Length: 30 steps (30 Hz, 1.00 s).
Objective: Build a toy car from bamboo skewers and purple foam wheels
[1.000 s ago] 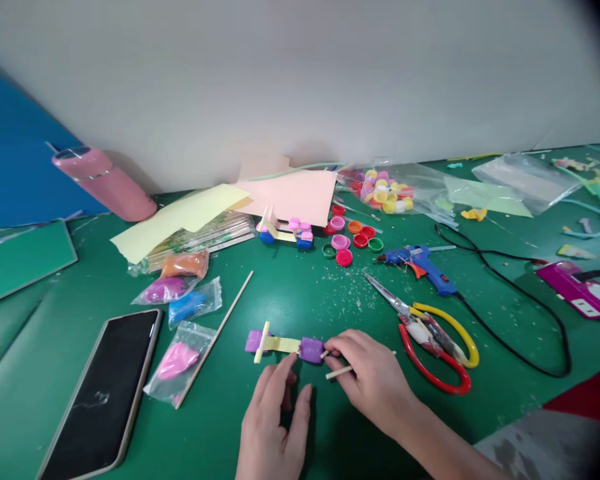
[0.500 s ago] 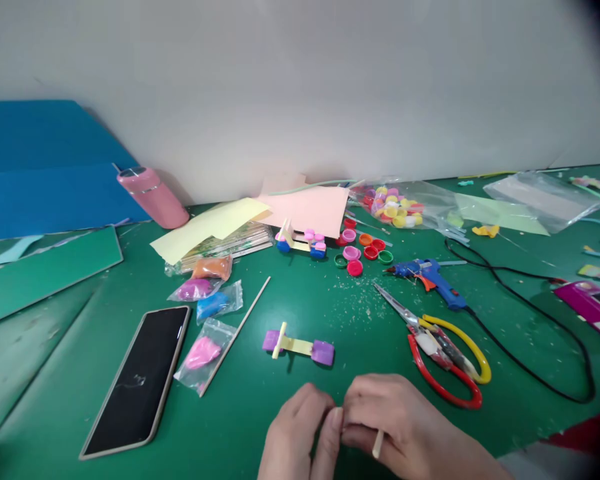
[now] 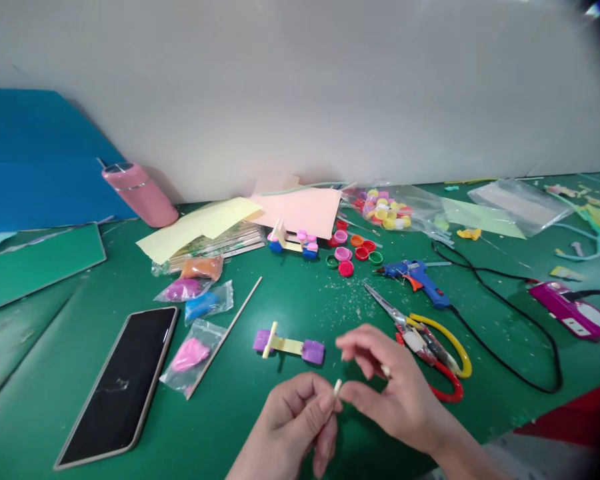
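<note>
My left hand [image 3: 300, 417] is closed, thumb and forefinger pinching a short pale wooden stick [image 3: 338, 387] whose end sticks up. Just to its right, my right hand [image 3: 387, 390] has thumb and forefinger parted, the thumb tip close to that stick. A second pale wooden stick piece [image 3: 385, 371] pokes out from among the right hand's curled fingers. Beyond the hands lies a small model [image 3: 287, 345] with purple clay ends, a pale strip between them and a crosspiece. A similar model with blue and pink parts [image 3: 294, 243] stands farther back.
Scissors [image 3: 415, 333] and a blue glue gun [image 3: 417, 277] with a black cord lie to the right, near coloured bottle caps [image 3: 346, 268]. On the left are a phone [image 3: 117, 393], bagged clay [image 3: 191, 355], a thin stick [image 3: 225, 337] and a pink bottle [image 3: 143, 193].
My right hand has lifted away from my left, its thumb and forefinger spreading apart. The stick pinched in my left hand now shows more clearly. The camera view has turned slightly right.
</note>
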Each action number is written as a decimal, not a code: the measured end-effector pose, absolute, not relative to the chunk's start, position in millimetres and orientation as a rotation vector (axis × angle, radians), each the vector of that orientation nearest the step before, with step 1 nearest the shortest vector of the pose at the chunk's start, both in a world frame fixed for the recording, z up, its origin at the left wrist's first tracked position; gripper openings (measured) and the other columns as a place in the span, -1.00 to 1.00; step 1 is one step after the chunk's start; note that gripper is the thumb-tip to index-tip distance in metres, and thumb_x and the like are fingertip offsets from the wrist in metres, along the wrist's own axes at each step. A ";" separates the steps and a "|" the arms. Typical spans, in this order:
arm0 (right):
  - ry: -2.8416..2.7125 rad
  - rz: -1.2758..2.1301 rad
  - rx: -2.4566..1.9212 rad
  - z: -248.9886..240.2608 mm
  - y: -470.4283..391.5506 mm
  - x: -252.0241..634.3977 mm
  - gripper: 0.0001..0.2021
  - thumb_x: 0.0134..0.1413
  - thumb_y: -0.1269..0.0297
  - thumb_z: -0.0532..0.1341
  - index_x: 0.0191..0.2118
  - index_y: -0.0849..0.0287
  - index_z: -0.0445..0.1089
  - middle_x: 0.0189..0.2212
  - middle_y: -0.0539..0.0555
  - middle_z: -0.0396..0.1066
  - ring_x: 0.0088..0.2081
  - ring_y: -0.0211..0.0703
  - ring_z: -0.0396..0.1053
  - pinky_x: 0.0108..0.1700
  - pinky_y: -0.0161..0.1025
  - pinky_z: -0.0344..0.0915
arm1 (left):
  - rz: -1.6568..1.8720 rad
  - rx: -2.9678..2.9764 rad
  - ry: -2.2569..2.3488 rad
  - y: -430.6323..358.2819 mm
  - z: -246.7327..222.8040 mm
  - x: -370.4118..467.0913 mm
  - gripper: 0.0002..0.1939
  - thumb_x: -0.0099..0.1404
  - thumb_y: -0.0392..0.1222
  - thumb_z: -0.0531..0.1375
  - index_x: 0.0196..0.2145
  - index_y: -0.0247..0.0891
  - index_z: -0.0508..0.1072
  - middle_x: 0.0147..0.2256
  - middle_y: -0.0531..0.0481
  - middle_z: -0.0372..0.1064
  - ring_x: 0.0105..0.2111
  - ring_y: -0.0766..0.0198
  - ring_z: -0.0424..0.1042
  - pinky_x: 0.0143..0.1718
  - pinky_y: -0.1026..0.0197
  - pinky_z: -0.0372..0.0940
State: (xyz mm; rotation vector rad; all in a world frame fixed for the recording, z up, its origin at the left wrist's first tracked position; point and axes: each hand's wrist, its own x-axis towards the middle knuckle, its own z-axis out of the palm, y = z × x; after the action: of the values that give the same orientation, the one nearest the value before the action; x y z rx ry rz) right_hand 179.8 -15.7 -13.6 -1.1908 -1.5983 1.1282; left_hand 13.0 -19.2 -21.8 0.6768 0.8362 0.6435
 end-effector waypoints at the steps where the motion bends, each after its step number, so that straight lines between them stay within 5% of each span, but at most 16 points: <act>1: -1.512 1.170 -1.217 -14.4 -13.7 183.8 -0.68 0.10 0.11 0.12 -0.03 0.04 0.23 -0.30 0.02 0.24 -0.44 -0.28 0.15 -0.45 -0.37 0.17 | 0.671 0.648 0.842 -17.6 -20.6 14.2 -0.74 0.15 -0.04 0.17 -0.50 -0.31 0.33 -0.74 0.14 0.19 -0.76 0.49 0.06 -0.71 0.38 -0.08; 6: -1.452 1.193 -1.302 -5.4 -4.6 199.7 -0.59 0.26 0.09 -0.23 -0.02 0.01 0.27 -0.24 0.05 0.27 -0.40 -0.24 0.16 -0.42 -0.33 0.19 | 0.748 0.559 0.825 -3.4 -13.7 21.9 -0.81 0.13 -0.15 0.21 -0.50 -0.32 0.34 -0.68 0.06 0.33 -0.75 0.49 0.16 -0.69 0.40 -0.03; 9: -1.677 1.093 -1.306 6.1 -3.2 199.5 -0.63 0.28 0.20 -0.19 -0.03 0.00 0.30 -0.23 0.03 0.33 -0.28 -0.22 0.23 -0.21 -0.29 0.21 | 0.744 0.548 0.803 3.0 -12.6 24.9 -0.83 0.14 -0.17 0.20 -0.50 -0.31 0.32 -0.69 0.08 0.32 -0.74 0.48 0.16 -0.69 0.40 -0.01; 16: -2.117 0.849 -1.297 4.7 1.2 191.7 -0.54 0.11 0.50 -0.03 0.15 0.13 0.07 -0.19 0.05 0.35 -0.31 -0.24 0.34 -0.28 -0.30 0.24 | 0.753 0.744 0.865 2.5 -16.4 23.8 -0.85 0.19 -0.17 0.16 -0.45 -0.31 0.35 -0.63 0.09 0.33 -0.66 0.45 0.20 -0.57 0.36 0.09; 30: -2.306 0.080 -0.849 -16.9 23.8 184.1 -0.67 0.02 0.48 0.00 -0.07 0.29 0.27 -0.33 0.14 0.40 -0.33 -0.16 0.35 -0.36 -0.25 0.30 | 0.552 0.862 0.792 0.3 -30.8 23.1 -0.72 0.22 -0.08 0.10 -0.54 -0.33 0.33 -0.64 0.06 0.29 -0.67 0.42 0.20 -0.61 0.33 0.08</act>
State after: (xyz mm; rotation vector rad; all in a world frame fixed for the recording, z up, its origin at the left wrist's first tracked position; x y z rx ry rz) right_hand 184.1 23.8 -16.9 -0.8490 -2.3058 0.0795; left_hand 23.1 0.3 -30.8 0.8622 0.7924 0.5521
